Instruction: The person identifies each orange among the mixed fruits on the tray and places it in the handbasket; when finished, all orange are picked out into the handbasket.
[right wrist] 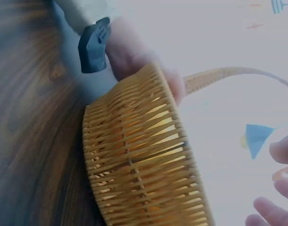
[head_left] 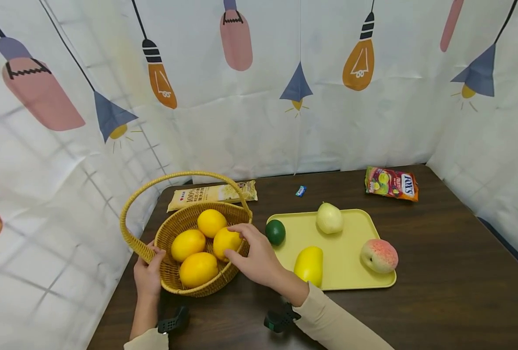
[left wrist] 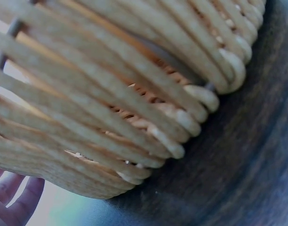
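Observation:
A woven basket (head_left: 206,290) with a tall arched handle (head_left: 184,173) holds several yellow lemons (head_left: 199,270). My left hand (head_left: 148,272) grips the basket's left side by the foot of the handle, thumb at the rim. In the left wrist view the weave (left wrist: 101,94) fills most of the picture, with a few fingers (left wrist: 21,200) at the lower left corner. Over the basket's right side, my right hand (head_left: 259,255) has its thumb and fingers spread about the rightmost lemon (head_left: 226,242). The right wrist view shows those fingers (right wrist: 271,212) apart, above the rim.
Right of the basket lies a yellow tray (head_left: 346,248) with a green avocado-like fruit (head_left: 275,232), a pear (head_left: 330,218), a yellow mango (head_left: 309,266) and a peach (head_left: 379,255). Behind are a long food packet (head_left: 212,193), a small blue wrapper (head_left: 300,191) and a red candy bag (head_left: 391,183).

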